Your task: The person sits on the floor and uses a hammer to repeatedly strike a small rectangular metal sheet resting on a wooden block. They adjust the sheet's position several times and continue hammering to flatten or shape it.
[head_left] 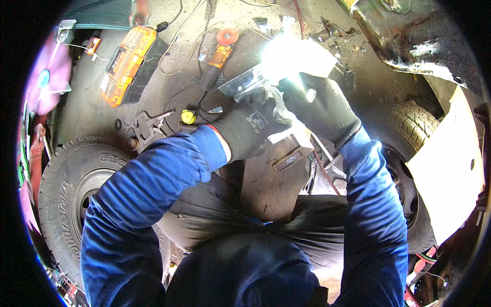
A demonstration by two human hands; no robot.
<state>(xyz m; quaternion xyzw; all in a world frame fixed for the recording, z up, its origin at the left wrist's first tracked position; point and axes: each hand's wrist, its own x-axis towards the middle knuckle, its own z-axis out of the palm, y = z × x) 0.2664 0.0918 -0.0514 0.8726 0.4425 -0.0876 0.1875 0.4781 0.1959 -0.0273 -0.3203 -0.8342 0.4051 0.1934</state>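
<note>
Where tyres (69, 179) lie, littered concrete floor (92, 110)

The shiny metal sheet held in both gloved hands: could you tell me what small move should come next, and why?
Probably tilt the metal sheet slightly toward the body. Sunlight glares off its far end, washing out the surface, while the left hand and right hand already grip its near edge together, so a small turn of the wrists seems enough.

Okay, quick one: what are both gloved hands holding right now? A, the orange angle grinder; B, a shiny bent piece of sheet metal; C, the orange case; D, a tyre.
B: the left hand and right hand both grip the sheet metal piece; the angle grinder lies untouched on the ground.
</note>
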